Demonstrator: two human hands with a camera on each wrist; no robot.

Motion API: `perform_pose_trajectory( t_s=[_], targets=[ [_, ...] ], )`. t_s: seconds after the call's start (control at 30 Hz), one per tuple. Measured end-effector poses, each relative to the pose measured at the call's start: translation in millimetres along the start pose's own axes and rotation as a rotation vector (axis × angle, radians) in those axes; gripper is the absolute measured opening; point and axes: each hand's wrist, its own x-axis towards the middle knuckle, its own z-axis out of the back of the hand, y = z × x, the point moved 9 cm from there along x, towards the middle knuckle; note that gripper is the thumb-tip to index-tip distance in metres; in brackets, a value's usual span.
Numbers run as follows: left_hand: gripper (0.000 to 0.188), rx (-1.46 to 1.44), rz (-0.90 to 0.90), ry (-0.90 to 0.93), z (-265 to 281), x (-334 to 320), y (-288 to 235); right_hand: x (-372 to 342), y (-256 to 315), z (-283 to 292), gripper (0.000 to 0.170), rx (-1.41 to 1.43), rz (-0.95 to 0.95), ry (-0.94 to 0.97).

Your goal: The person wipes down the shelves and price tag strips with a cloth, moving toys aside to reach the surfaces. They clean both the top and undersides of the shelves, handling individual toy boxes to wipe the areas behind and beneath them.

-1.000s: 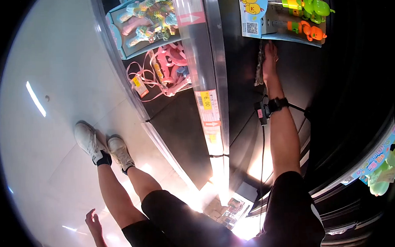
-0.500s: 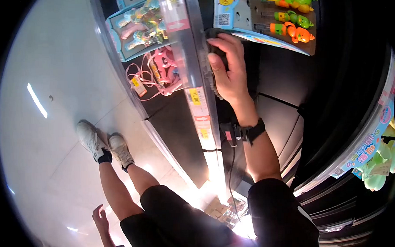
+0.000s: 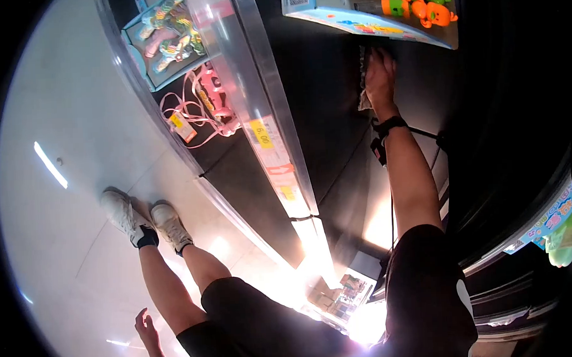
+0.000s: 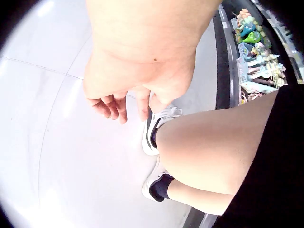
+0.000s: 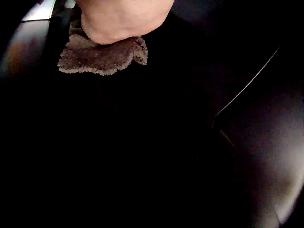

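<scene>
"Grey-brown and nubbly, that cloth (image 5: 97, 61); where does it lie?"

"Under the right hand (image 3: 380, 81), on the smooth black shelf (image 3: 321, 114), back from its clear plastic front edge (image 3: 247, 60), near the blue toy box (image 3: 375, 24). (I can't tell whether those fingers pinch or just press.)"

"Any advice?"

"Spread it flat, I'd say, press evenly, and mind the box's corner. The left hand (image 4: 137, 78) hangs idle, fingers loosely bent."
</scene>
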Motion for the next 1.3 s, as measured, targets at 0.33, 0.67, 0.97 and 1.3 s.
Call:
perform_pose_trajectory(
  t_s=[0.33, 0.67, 0.97, 1.3],
  targets=[
    [0.029, -0.163, -0.002, -0.044, -28.0, -5.3, -0.5, -269.6, -77.0, 4.7, 0.027, -0.043, -0.91, 0.428],
    [0.028, -0.299, 0.022, -0.049, -30.9, -13.3, 26.3, -34.6, 141.1, 73.8, 0.063, 1.305, -0.827, -0.086],
    [0.031, -0.412, -0.071, -0.089, -5.0, -4.9, -14.6, 55.9, 133.3, 57.1, 0.069, 1.113, -0.811, -0.129],
    [0.036, -0.312, 0.0, 0.003, -6.6, -22.5, -7.0, -166.4, 52.1, 65.2, 0.05, 0.453, -0.609, 0.275]
  ],
)
